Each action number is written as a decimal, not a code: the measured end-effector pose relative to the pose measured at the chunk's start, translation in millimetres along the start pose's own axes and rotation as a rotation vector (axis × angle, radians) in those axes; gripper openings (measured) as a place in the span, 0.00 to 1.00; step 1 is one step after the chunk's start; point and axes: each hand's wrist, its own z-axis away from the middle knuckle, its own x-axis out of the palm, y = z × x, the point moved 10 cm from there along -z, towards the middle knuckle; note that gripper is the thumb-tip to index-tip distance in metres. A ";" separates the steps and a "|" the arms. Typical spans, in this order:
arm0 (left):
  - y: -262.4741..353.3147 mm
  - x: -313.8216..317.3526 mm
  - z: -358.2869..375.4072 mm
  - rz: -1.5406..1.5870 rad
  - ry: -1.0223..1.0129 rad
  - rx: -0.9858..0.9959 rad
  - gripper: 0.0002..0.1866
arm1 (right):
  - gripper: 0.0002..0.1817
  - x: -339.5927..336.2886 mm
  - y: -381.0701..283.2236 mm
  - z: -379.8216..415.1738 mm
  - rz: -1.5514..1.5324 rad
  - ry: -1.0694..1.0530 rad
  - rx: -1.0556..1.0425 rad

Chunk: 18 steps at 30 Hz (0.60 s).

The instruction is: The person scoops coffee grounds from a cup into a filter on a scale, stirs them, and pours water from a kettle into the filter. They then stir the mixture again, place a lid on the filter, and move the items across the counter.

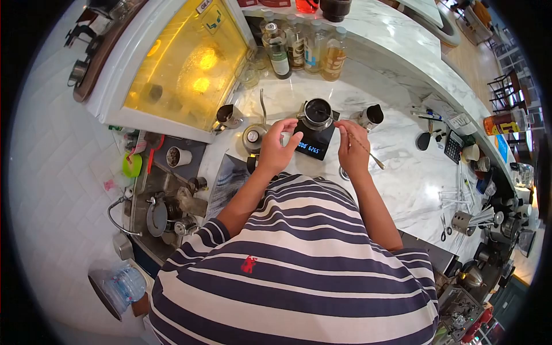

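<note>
A round vessel with dark contents (318,110) rests on a black digital scale (313,148) with lit blue digits. My right hand (352,148) pinches a long bar spoon with a twisted shaft (361,142). One end of the spoon reaches into the vessel, and the other sticks out past my hand to the lower right. On the opposite side, my left hand (279,145) is curved with thumb and fingers apart, fingertips close beside the vessel. A gooseneck kettle (253,137) stands just left of that hand. Metal pitchers (230,116) (371,117) flank the scale.
Several bottles (279,54) line the back of the marble counter beside a yellow-lit display case (184,63). At left are a sink (150,198) and a cup of dark beans (178,156). To the right lie a calculator (454,146), scissors (446,227) and a metal holder (463,223).
</note>
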 end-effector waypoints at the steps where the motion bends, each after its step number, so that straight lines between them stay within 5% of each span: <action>1: 2.8 0.7 -3.7 -0.020 -0.005 0.018 0.22 | 0.06 1.6 -1.2 -2.4 0.002 -0.004 0.004; 18: 2.9 1.2 -15.5 -0.067 -0.059 0.039 0.21 | 0.07 1.6 -0.4 -7.1 0.043 0.013 0.066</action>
